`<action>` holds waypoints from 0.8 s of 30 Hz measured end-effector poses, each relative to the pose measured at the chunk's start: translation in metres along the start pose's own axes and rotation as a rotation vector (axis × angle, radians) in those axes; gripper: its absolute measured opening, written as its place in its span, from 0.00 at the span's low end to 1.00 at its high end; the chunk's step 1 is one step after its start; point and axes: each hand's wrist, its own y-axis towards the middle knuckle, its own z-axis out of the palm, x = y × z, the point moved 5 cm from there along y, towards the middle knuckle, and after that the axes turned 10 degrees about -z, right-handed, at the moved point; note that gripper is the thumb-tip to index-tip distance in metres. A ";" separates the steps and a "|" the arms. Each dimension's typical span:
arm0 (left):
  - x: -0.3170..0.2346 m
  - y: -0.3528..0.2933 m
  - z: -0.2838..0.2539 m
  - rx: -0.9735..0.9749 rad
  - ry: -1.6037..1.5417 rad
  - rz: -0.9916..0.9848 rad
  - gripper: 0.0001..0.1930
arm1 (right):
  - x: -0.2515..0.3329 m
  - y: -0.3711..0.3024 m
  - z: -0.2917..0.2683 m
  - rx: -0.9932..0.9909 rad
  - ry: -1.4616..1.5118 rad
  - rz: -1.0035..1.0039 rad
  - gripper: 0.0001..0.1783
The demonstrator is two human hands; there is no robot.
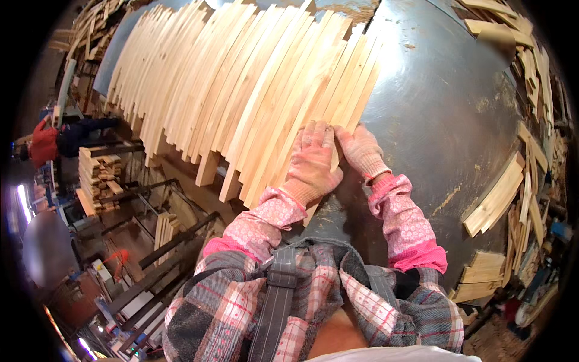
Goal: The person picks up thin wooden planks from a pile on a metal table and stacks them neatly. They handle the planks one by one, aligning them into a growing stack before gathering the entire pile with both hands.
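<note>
Long pale wooden strips (241, 90) lie side by side in a wide row on a metal table (422, 151). Their near ends are uneven. My left hand (312, 160), in a pale glove, rests flat over the strips at the right end of the row, fingers stretched out. Just beside it, my gloved right hand (363, 152) closes on the outer edge of the rightmost strip (362, 99). Its thumb side points toward my left hand, and some of its fingertips are hidden.
Loose boards (494, 193) and offcuts lie along the table's right side. At left are a stack of short boards (99, 175) and dark metal rails (178, 238). A person in a red top (43, 143) is at the far left.
</note>
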 end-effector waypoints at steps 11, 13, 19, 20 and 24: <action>0.114 0.076 -0.032 0.069 0.207 -0.083 0.48 | 0.104 0.081 0.038 0.090 -0.036 -0.165 0.38; 0.098 0.123 -0.036 0.003 0.189 0.058 0.42 | 0.083 0.145 0.040 -0.048 0.003 -0.357 0.24; 0.269 0.139 -0.065 -0.062 0.208 -0.188 0.47 | 0.114 0.078 0.000 -0.008 0.019 -0.268 0.37; 0.269 0.143 -0.067 -0.043 0.323 -0.189 0.48 | 0.074 0.068 -0.033 -0.205 -0.067 -0.234 0.35; 0.234 0.149 -0.073 -0.048 0.360 -0.226 0.43 | -0.123 -0.060 -0.172 -0.752 -0.125 0.302 0.32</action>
